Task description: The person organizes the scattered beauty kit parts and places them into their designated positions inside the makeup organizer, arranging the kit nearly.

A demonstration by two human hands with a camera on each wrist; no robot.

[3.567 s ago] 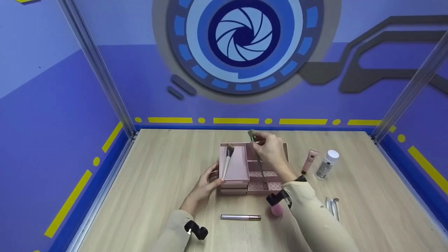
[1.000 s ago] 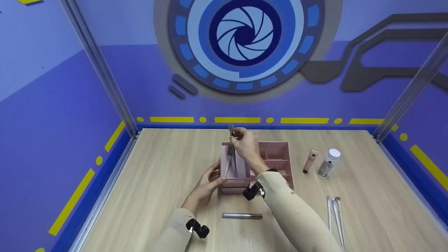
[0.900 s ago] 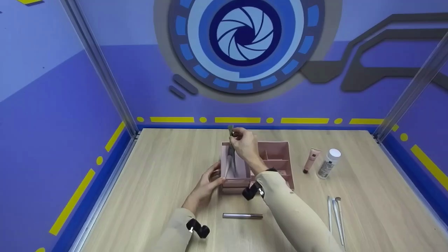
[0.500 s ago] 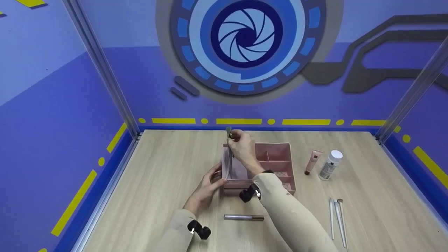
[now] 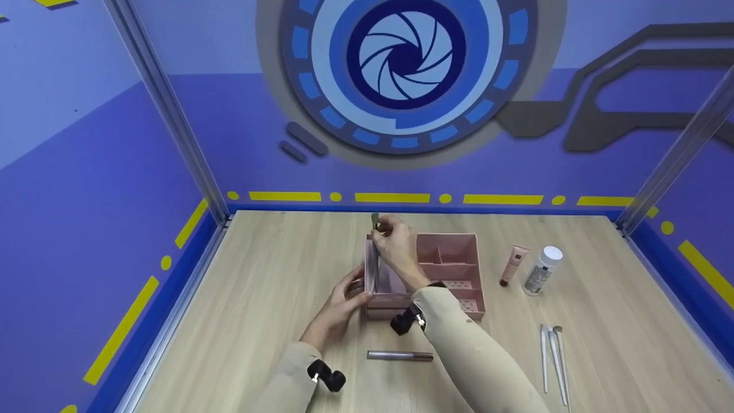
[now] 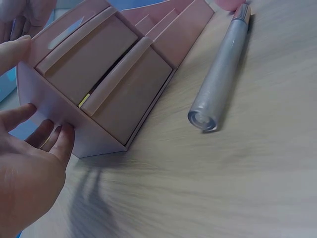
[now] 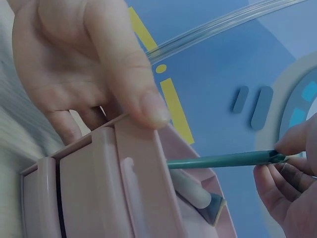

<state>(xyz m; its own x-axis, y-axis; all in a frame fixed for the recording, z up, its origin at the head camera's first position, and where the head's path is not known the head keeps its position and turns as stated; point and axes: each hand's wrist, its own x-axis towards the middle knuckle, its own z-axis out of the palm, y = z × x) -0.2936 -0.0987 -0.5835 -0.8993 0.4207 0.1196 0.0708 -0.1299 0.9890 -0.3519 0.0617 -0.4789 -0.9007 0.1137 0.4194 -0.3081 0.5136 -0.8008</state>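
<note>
A pink makeup organizer [image 5: 479,287] stands mid-table, with drawers on its left half and open compartments on the right. My left hand [image 5: 332,314] holds its left side, thumb at the top front corner and fingertips against the side wall [image 6: 54,116]. Above its shallow top tray, my right hand [image 5: 399,244] pinches a green-handled makeup brush [image 7: 218,160] near one end. The brush's other end reaches down into the tray. Another makeup brush [image 7: 193,192], with a pale handle, lies inside that tray beside it.
In front of the organizer lies a silver cosmetic tube [image 5: 399,355] with a copper end. Near it, a pink ball [image 6: 230,4] shows in the left wrist view. At right stand a pink squeeze tube [image 5: 513,265] and a white-capped bottle [image 5: 542,272]; slim brushes [image 5: 554,364] lie nearer.
My right hand has carried the green brush leftward from over the right compartments to the top tray, then slightly lower. The left hand stays on the organizer.
</note>
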